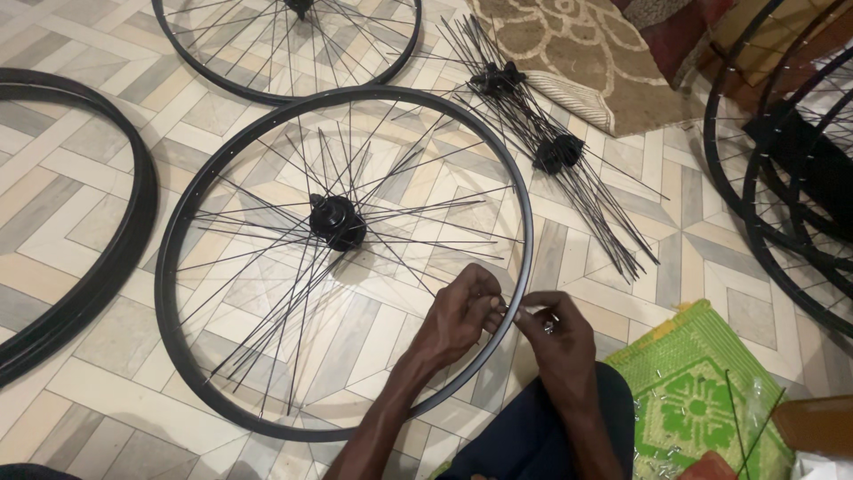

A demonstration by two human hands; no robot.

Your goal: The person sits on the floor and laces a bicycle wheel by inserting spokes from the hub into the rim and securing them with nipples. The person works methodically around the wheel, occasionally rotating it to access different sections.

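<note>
Round black metal rim (222,178), thin wire spokes; left hand (458,313), right hand (555,342) pinched on it.

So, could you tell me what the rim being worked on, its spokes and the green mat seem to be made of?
The rim looks like metal with a matte black finish: thin, rigid, with drilled holes. The spokes look like thin black wire, straight and stiff, probably steel. The green mat appears woven, perhaps plastic or fibre, given its patterned weave.
</note>
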